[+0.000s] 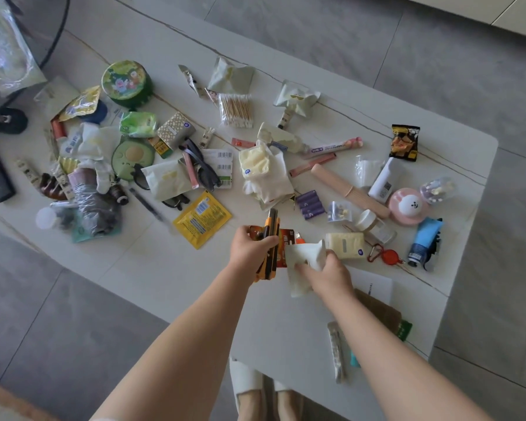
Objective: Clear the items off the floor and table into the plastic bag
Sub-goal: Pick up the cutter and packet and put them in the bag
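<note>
Head view, left to right: a clear plastic bag [5,53] lies at the far left off the white table [164,268], well apart from both hands. Near the middle, the left hand [249,249] grips a yellow utility knife [271,247] and the right hand [325,273] pinches a white packet [302,262]. Best to gather several small items firmly before the long reach to the bag.

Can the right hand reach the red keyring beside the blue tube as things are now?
Probably not yet: the right hand already pinches a white packet, so its grip is taken. The red keyring lies near it on the table, uncovered.
</note>
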Motion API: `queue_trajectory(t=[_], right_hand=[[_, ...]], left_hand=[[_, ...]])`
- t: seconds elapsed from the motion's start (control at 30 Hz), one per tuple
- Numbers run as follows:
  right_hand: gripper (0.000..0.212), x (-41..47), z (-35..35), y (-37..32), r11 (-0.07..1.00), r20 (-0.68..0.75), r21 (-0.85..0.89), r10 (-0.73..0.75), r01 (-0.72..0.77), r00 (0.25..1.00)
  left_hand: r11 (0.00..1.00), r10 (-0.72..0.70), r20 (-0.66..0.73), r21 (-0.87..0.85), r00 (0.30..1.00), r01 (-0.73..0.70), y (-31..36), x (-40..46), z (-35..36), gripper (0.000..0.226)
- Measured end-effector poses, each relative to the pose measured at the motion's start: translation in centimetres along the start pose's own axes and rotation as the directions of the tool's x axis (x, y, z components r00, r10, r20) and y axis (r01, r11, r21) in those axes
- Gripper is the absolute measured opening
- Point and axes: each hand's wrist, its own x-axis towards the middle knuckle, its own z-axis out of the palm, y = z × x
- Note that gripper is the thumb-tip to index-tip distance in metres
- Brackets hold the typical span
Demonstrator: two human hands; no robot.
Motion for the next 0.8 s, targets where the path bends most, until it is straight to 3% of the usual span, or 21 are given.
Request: queue_trajectory(t=[0.27, 0.5, 0.73, 0.8], right_hand=[[0.041, -7.4, -2.2, -5.8, 0.973, 0.218, 0.223, -0.104, 0.054, 0.970], [0.023, -16.6, -2.5, -13.0, 0.973, 0.404, 0.150, -0.224, 0.177, 0.887], [0.034, -26.8, -0.1, -19.4, 0.927, 0.513, 0.166, -0.373, 0.337, 0.773], [0.035, -29.5, 1.1, -20.9, 0.909, 0.549, 0.162, -0.406, 0.383, 0.731]], left_hand=[[0.951, -0.018, -0.025, -0.308, 1.000, 0.009, 0.7, -8.2, -6.7, 0.030], [0.851, 0.013, -0.121, -0.520, 0.993, -0.075, 1.5, -18.8, -14.6, 0.036], [0.681, 0.042, -0.275, -0.696, 0.960, -0.229, 0.8, -28.9, -22.4, 0.043], [0.613, 0.048, -0.307, -0.742, 0.951, -0.270, 0.0, -31.5, -24.4, 0.035]])
